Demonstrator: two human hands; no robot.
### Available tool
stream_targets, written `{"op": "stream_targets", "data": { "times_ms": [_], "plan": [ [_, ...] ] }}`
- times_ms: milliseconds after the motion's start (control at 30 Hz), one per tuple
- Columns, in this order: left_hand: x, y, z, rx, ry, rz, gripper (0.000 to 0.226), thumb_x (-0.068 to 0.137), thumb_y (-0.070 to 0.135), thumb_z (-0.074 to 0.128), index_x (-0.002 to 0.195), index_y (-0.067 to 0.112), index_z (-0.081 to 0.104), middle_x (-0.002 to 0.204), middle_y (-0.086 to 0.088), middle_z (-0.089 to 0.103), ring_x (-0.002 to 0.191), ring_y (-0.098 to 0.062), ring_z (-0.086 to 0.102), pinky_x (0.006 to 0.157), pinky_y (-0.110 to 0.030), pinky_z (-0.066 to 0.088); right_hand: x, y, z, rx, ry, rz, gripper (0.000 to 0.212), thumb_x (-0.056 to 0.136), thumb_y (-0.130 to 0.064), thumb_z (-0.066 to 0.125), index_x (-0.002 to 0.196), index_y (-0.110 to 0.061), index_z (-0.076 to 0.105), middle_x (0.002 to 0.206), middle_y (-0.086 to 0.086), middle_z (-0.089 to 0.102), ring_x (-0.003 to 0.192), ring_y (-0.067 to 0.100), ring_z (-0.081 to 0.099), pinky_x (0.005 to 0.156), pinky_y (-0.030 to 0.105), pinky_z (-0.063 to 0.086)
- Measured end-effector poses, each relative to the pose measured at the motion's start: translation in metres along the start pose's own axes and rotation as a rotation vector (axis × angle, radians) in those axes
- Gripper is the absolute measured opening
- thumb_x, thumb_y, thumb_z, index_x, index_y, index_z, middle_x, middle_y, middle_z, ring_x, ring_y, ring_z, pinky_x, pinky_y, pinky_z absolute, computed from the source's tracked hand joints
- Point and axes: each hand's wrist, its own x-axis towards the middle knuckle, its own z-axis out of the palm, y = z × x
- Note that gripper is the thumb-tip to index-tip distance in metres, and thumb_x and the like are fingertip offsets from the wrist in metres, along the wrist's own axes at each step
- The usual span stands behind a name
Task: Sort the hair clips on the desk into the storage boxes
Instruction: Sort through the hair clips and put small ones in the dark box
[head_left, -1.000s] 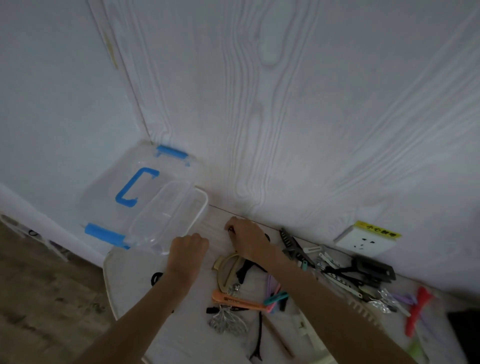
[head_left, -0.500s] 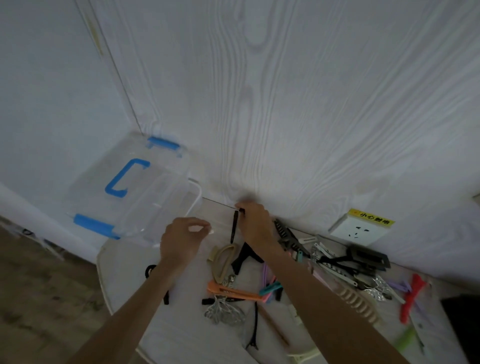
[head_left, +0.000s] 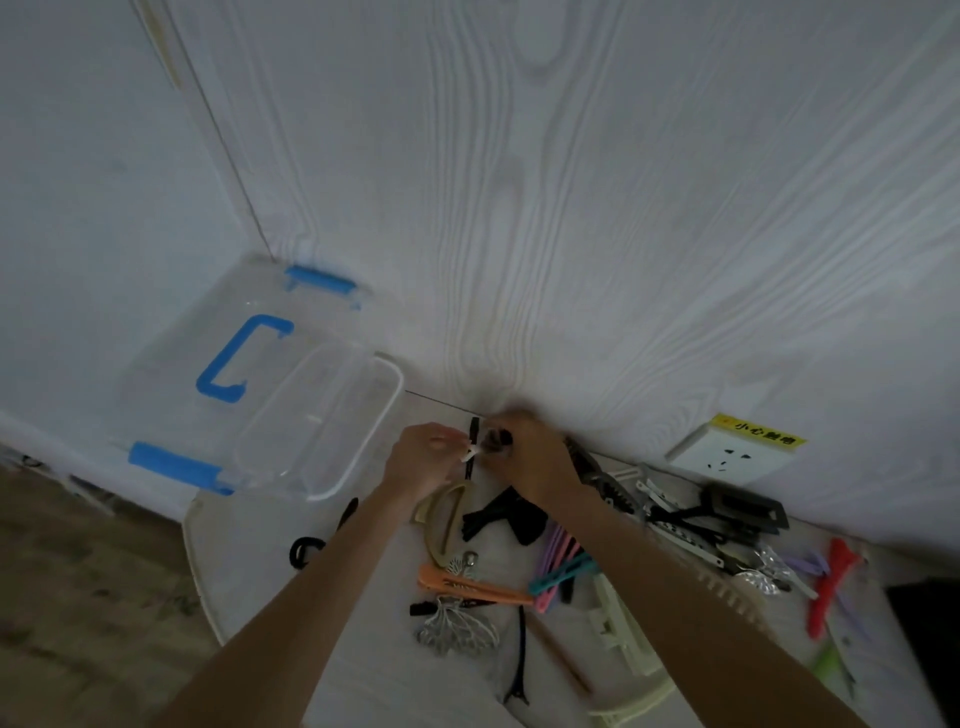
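My left hand (head_left: 423, 460) and right hand (head_left: 524, 460) meet near the wall at the back of the desk. Between them stands a slim black hair clip (head_left: 472, 452), upright, with a small white piece at its middle. My right hand grips the black clip; my left fingers pinch the white piece. A clear storage box (head_left: 332, 426) sits to the left, leaning against a clear lid with blue handle and latches (head_left: 223, 358). Many hair clips lie below my hands: a beige arc clip (head_left: 441, 525), a black bow (head_left: 506, 517), an orange clip (head_left: 467, 587), a silver butterfly clip (head_left: 454, 629).
More clips are heaped at the right under a white wall socket (head_left: 727, 454), with a red clip (head_left: 831, 582) further right. A black hair tie (head_left: 304, 551) lies near the desk's rounded left edge. The wood-grain wall rises right behind the desk; floor shows at the left.
My right hand lifted the slim black clip off the desk by the wall. My left hand came right and now pinches at the clip together with the right hand.
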Motion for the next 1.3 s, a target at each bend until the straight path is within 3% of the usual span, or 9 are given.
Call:
{"op": "stream_targets", "data": {
  "times_ms": [167, 300, 433, 600, 867, 933, 1000, 1133, 1300],
  "plan": [
    [-0.007, 0.002, -0.007, -0.037, -0.009, 0.023, 0.006, 0.081, 0.01, 0.068, 0.087, 0.013, 0.066, 0.083, -0.005, 0.065, 0.073, -0.012, 0.061, 0.064, -0.024, 0.053, -0.004, -0.002, 0.008, -0.163, 0.03, 0.018, 0.015, 0.086, -0.024, 0.057, 0.088, -0.014, 0.067, 0.094, 0.007, 0.064, 0.082, 0.024, 0.063, 0.067, 0.035, 0.052],
    [-0.022, 0.019, -0.012, -0.008, 0.041, 0.068, 0.017, 0.085, 0.009, 0.064, 0.102, 0.005, 0.065, 0.089, -0.006, 0.064, 0.075, -0.009, 0.06, 0.054, -0.014, 0.051, -0.022, -0.002, -0.018, 0.174, 0.03, 0.004, 0.015, 0.082, -0.017, 0.067, 0.095, -0.011, 0.068, 0.099, 0.009, 0.064, 0.088, 0.02, 0.061, 0.081, 0.03, 0.05],
    [-0.045, 0.031, 0.012, -0.041, 0.041, 0.073, 0.021, 0.089, 0.009, 0.058, 0.109, 0.003, 0.062, 0.096, -0.004, 0.062, 0.08, -0.01, 0.059, 0.054, -0.014, 0.051, -0.071, 0.003, -0.054, 0.534, 0.182, 0.135, 0.013, 0.081, -0.009, 0.067, 0.091, -0.016, 0.066, 0.089, -0.001, 0.062, 0.071, 0.003, 0.06, 0.071, 0.02, 0.052],
    [-0.087, 0.016, 0.098, 0.0, -0.129, 0.041, 0.006, 0.091, 0.009, 0.055, 0.091, 0.013, 0.059, 0.076, 0.001, 0.058, 0.062, -0.004, 0.059, 0.057, -0.018, 0.047, -0.155, 0.067, -0.088, 0.518, 0.25, 0.335, 0.014, 0.084, -0.004, 0.061, 0.096, -0.01, 0.067, 0.084, -0.001, 0.062, 0.066, -0.007, 0.058, 0.065, 0.016, 0.046],
    [-0.145, 0.013, 0.277, 0.083, -0.478, 0.03, 0.042, 0.09, 0.006, 0.055, 0.051, 0.022, 0.06, 0.033, 0.01, 0.05, 0.041, -0.005, 0.047, 0.04, -0.014, 0.04, -0.292, 0.156, -0.146, 0.439, 0.57, 0.589, 0.012, 0.082, -0.006, 0.066, 0.089, -0.015, 0.065, 0.086, 0.0, 0.064, 0.073, -0.002, 0.06, 0.066, 0.002, 0.044],
    [-0.159, 0.015, 0.315, 0.113, -0.554, 0.054, 0.033, 0.09, 0.008, 0.056, 0.06, 0.02, 0.062, 0.039, 0.011, 0.054, 0.044, -0.003, 0.051, 0.045, -0.014, 0.041, -0.321, 0.171, -0.155, 0.389, 0.643, 0.671, 0.014, 0.082, -0.007, 0.066, 0.094, -0.013, 0.065, 0.091, 0.004, 0.065, 0.08, 0.008, 0.062, 0.074, 0.008, 0.047],
    [-0.175, 0.018, 0.35, 0.108, -0.609, 0.033, 0.011, 0.09, 0.011, 0.056, 0.083, 0.012, 0.064, 0.062, 0.003, 0.062, 0.058, -0.005, 0.056, 0.047, -0.015, 0.045, -0.344, 0.187, -0.165, 0.335, 0.702, 0.779, 0.018, 0.082, -0.011, 0.066, 0.1, -0.013, 0.065, 0.098, 0.007, 0.066, 0.089, 0.021, 0.063, 0.084, 0.029, 0.052],
    [-0.193, 0.033, 0.404, 0.13, -0.692, 0.047, 0.024, 0.091, 0.009, 0.054, 0.114, 0.003, 0.06, 0.099, -0.008, 0.057, 0.083, -0.016, 0.057, 0.055, -0.015, 0.048, -0.365, 0.211, -0.191, 0.355, 0.649, 0.825, 0.026, 0.088, -0.009, 0.058, 0.114, -0.009, 0.062, 0.11, 0.011, 0.066, 0.102, 0.024, 0.062, 0.092, 0.035, 0.05],
    [-0.186, 0.026, 0.428, 0.24, -0.772, 0.147, 0.031, 0.093, 0.001, 0.045, 0.082, 0.029, 0.05, 0.088, 0.004, 0.051, 0.079, -0.01, 0.053, 0.075, -0.024, 0.048, -0.368, 0.223, -0.207, 0.374, 0.378, 0.771, 0.04, 0.094, -0.002, 0.043, 0.134, -0.009, 0.045, 0.133, 0.007, 0.051, 0.126, 0.023, 0.046, 0.105, 0.026, 0.034]
  ]
}}
